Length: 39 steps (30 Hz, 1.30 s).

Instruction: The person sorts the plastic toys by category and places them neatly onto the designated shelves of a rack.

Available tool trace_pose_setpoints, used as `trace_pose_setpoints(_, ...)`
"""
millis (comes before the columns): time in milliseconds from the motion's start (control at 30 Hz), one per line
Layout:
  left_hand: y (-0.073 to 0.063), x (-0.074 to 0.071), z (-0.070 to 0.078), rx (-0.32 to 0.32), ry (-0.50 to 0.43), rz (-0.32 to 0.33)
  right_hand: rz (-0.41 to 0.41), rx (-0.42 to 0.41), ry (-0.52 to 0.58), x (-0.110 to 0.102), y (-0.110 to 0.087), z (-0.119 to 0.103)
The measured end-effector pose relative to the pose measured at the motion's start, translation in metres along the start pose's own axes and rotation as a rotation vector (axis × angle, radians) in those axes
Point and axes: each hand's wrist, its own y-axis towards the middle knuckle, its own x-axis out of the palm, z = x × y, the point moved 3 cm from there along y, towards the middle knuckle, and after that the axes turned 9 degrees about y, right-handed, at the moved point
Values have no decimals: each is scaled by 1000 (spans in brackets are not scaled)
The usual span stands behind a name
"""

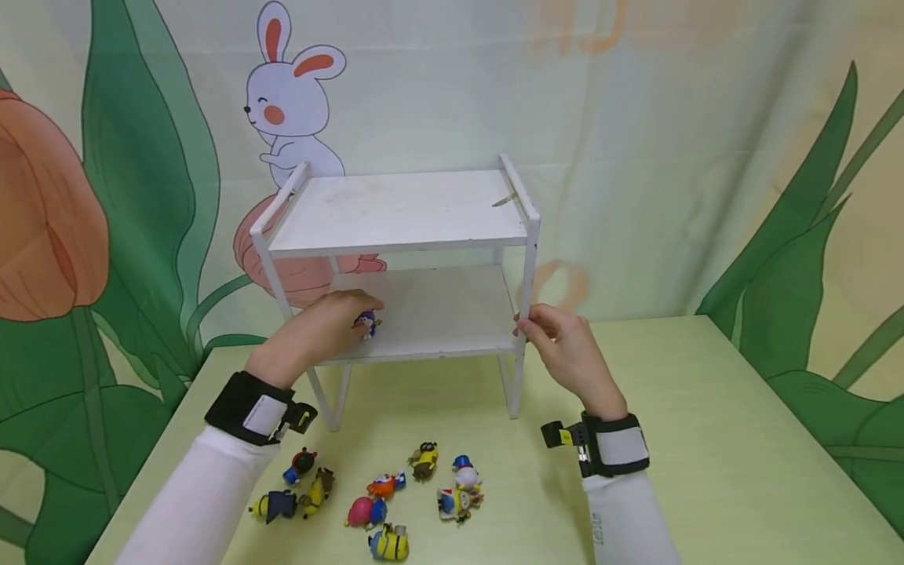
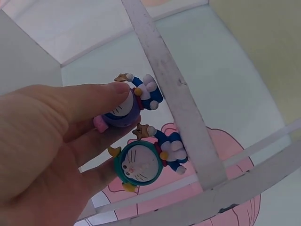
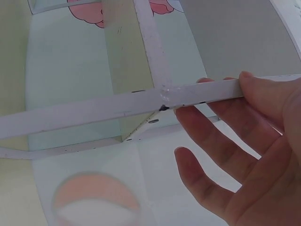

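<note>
One curtain [image 1: 636, 196] backs one table [image 1: 741, 431] bearing one two-shelf rack [image 1: 395, 208]. Right hand [image 1: 572, 353] pinches its right front post [image 1: 527, 275]; left hand [image 1: 321, 329] pinches one purple figure [image 2: 132, 110] beside one green figure [image 2: 141, 162] near the lower shelf's [image 1: 445, 306] front left corner. At least nine toys [image 1: 362, 512] lie toward the table's front.

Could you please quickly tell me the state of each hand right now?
Left hand: closed, holding the purple-hooded figurine, with a green-hooded figurine close beside it.
Right hand: closed, gripping the white rack's right front post.
</note>
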Motion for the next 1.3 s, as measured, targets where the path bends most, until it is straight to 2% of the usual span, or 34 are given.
trace_pose_setpoints(533, -1, 3, -2, -30, 1, -20, -1, 2, -3, 0, 0, -2)
trace_pose_setpoints(800, -2, 3, -2, -18, -6, -14, -1, 5, 2, 0, 0, -1)
trace_pose_setpoints(900, -1, 2, -1, -11, -2, -3, 1, 0, 2, 0, 0, -2)
trace_pose_setpoints(1067, -1, -2, 4, 24, 18, 50, 1, -4, 1, 1, 0, -2)
trace_pose_setpoints(1300, -6, -13, 14, 47, -3, 107, -3, -31, -3, 1, 0, -1)
